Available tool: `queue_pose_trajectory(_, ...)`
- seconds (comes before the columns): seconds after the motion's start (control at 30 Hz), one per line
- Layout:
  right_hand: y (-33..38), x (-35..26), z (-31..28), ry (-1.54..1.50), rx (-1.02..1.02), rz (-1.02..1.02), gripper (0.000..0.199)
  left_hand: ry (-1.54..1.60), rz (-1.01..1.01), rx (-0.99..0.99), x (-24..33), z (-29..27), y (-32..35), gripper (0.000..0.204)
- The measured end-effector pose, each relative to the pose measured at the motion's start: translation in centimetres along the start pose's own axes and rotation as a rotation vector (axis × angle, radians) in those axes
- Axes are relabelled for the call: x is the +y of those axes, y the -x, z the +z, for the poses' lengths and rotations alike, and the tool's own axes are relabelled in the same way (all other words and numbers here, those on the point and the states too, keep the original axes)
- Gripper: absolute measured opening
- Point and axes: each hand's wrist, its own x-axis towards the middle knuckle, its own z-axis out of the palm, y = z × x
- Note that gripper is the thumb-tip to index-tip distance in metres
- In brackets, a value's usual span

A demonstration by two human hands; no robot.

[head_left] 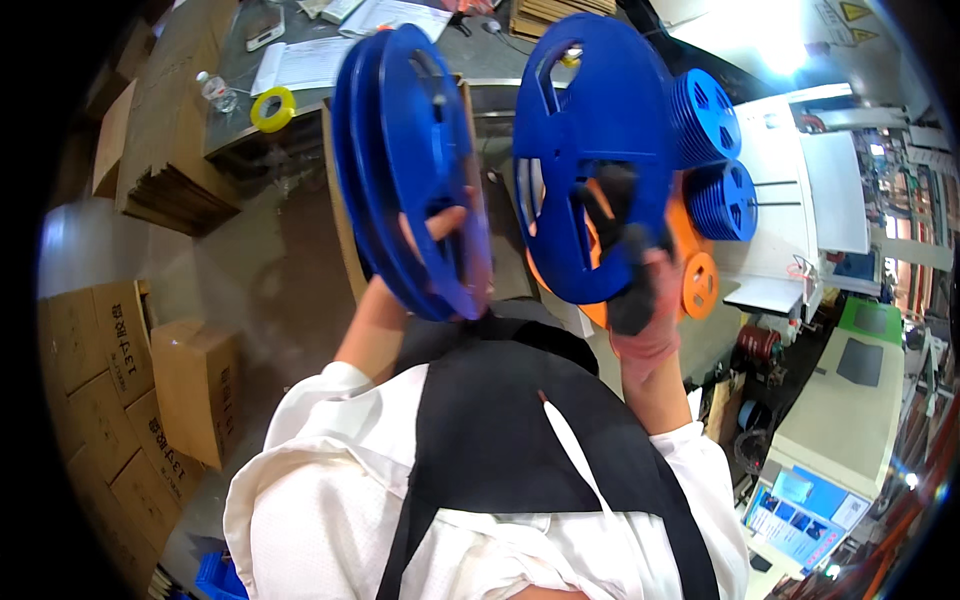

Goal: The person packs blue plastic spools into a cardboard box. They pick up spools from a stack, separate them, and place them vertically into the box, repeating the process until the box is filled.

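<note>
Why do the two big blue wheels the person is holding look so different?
The left hand is bare and holds a stack of blue reels turned edge-on, so it looks narrow. The right hand wears a glove and holds a blue reel turned face-on, showing its round face and cut-out windows. Both are blue, round and held up high.

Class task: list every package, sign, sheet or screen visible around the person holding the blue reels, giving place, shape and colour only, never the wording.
Cardboard boxes: lower left, brown, stacked, dark print.
Flattened cartons: upper left, brown pile.
Paper sheets: top bench, white, printed.
Warning signs: top right, yellow triangles.
Screen: lower right, tilted rectangle, blue and white.
</note>
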Motion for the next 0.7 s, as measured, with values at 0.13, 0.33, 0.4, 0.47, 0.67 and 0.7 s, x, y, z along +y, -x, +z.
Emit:
queue_pose_trajectory(0.13,-0.3,1.8,6.8,0.720,-0.291,-0.083,0.074,0.175,0.034,-0.064,-4.3,2.5,-0.2,0.067)
queue_pose_trajectory(0.33,0.1,3.2,10.1,0.850,-0.460,0.028,0.076,0.561,-0.148,-0.213,-6.0,1.4,0.7,0.069)
queue_pose_trajectory(0.4,-0.5,2.8,10.6,0.770,-0.589,0.034,0.074,0.614,-0.152,-0.240,-5.9,0.7,1.2,0.070)
queue_pose_trajectory(0.47,-1.6,1.4,10.3,0.818,-0.665,-0.084,0.071,0.653,-0.140,-0.262,-5.9,0.0,1.5,0.071)
queue_pose_trajectory(0.67,-2.8,-0.4,2.3,0.308,-0.061,0.042,0.051,0.773,0.000,-0.335,-3.5,-1.6,1.6,0.077)
queue_pose_trajectory(0.7,-3.3,-0.3,0.8,0.253,0.003,0.047,0.048,0.814,0.023,-0.316,-3.9,-2.4,1.5,0.076)
